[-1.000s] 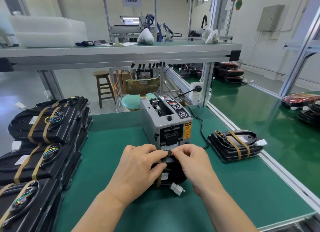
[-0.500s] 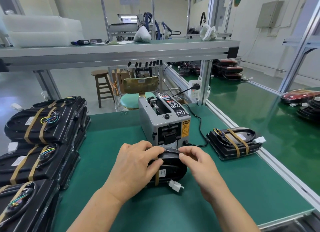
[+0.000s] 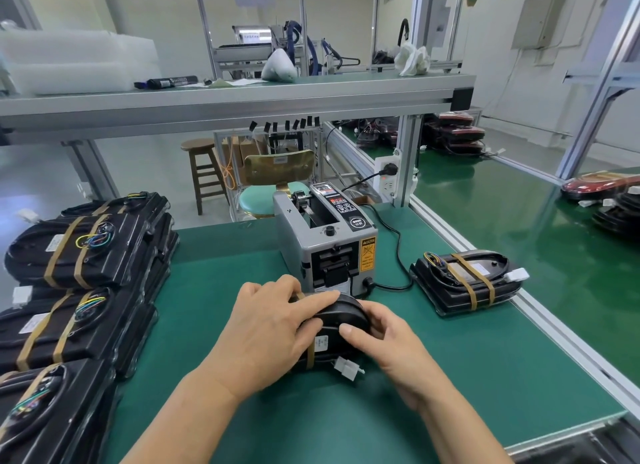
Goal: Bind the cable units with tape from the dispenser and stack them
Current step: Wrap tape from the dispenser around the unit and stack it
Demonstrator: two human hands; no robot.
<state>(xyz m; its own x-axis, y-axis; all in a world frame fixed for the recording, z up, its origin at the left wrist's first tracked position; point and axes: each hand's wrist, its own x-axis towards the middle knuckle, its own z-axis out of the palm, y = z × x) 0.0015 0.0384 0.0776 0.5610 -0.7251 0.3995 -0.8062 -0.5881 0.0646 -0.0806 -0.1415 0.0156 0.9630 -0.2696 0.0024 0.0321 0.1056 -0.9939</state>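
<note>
Head view: a black, rounded plastic cable unit (image 3: 341, 316) stands on edge on the green bench mat (image 3: 450, 377), just in front of the grey box-shaped tape dispenser (image 3: 325, 242), which sits at 12 o'clock from it. The left hand (image 3: 273, 328) grasps the unit, its fingers lying over the top edge and its thumb on the near face. The right hand (image 3: 388, 342) grips the unit's right end, thumb pressed on the near face and fingers curled behind. 1 tan tape band (image 3: 310, 353) wraps the unit beside the left thumb. A white plug connector (image 3: 348, 368) hangs from the unit at 6 o'clock. At 2 o'clock, apart from the hands, lies a flat black unit bound with 2 tan bands (image 3: 464, 280). At 9 o'clock, stacks of bound black units (image 3: 79, 252) line the mat's left edge.
</note>
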